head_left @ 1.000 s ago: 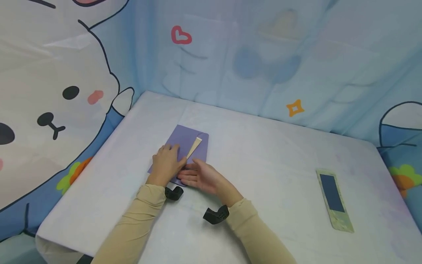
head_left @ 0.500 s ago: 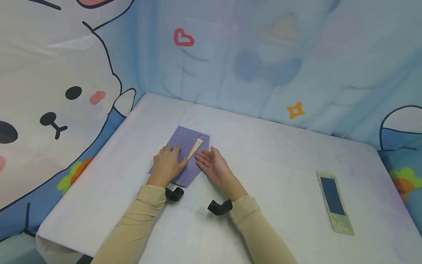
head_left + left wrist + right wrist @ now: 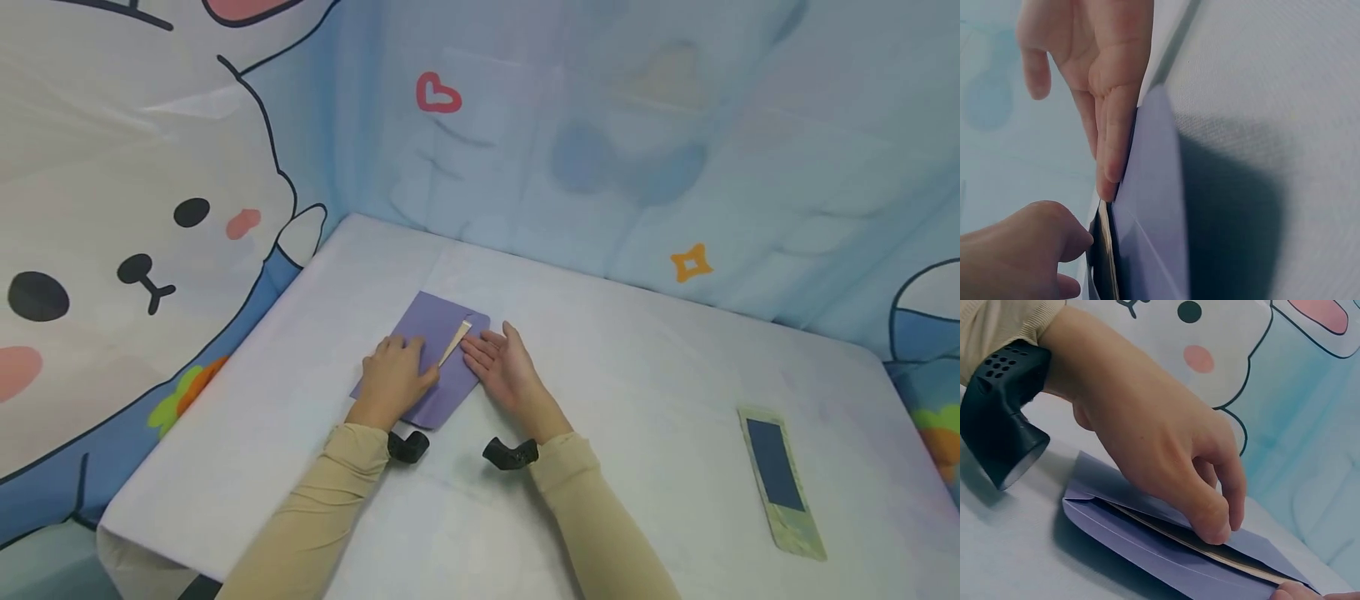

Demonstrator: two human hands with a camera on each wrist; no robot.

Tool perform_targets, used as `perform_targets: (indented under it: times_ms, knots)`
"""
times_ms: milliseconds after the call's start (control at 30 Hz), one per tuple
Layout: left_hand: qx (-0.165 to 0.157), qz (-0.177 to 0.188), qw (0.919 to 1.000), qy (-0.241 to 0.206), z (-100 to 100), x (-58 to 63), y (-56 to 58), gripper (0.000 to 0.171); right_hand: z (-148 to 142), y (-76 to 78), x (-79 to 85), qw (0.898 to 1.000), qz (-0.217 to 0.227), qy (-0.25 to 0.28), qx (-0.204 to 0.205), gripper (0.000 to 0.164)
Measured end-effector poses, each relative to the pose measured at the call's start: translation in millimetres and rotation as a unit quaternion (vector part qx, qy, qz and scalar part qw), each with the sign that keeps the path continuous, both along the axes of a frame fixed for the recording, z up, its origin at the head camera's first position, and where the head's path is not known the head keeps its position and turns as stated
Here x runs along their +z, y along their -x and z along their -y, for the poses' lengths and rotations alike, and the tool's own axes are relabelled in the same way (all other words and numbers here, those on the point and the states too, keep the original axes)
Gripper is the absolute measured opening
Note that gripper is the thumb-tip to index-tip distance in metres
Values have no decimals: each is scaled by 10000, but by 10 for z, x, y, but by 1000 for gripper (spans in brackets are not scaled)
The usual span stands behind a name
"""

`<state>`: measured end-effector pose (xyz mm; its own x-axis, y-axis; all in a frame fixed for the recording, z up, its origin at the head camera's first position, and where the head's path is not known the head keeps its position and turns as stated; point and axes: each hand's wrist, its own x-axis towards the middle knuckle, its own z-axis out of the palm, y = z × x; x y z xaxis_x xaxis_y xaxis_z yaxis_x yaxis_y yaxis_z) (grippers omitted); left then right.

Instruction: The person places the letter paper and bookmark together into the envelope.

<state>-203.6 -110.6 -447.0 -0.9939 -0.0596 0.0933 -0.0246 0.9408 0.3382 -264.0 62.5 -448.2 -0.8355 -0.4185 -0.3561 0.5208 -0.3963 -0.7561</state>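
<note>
The purple envelope [image 3: 431, 367] looks like smooth matt paper, with a tan paper strip [image 3: 454, 342] showing at its opening. The table [image 3: 645, 375] is covered in a pale matt cloth with a fine weave, and the cartoon backdrop [image 3: 135, 208] looks like thin, slightly shiny printed fabric. The flat card [image 3: 780, 479] near the table's right edge looks like printed paper with a dark matt panel.

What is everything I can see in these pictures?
purple envelope: one, purple, flat on the table's left part, under both hands.
tan strip: one, beige, at the envelope's opening, between the hands.
patterned packet: one, pale green with a dark panel, on the table's right part.
table: one, white.
cartoon backdrop: one, blue and white, behind the table.
wrist cameras: two, black.
left hand: presses on the envelope, fingers bent.
right hand: flat, fingers straight, on the envelope's right edge.
</note>
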Motion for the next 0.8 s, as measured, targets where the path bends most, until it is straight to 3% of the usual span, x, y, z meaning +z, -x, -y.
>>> perform_targets:
  times_ms: [467,800]
  knots:
    - [-24,-14,10000,74,-38,30,-19,48,49,187,56,9996,174,-218,27,67]
    - [-31,90,10000,-19,-5,18,-16,49,-70,114,159,9989,143,-442,0,60]
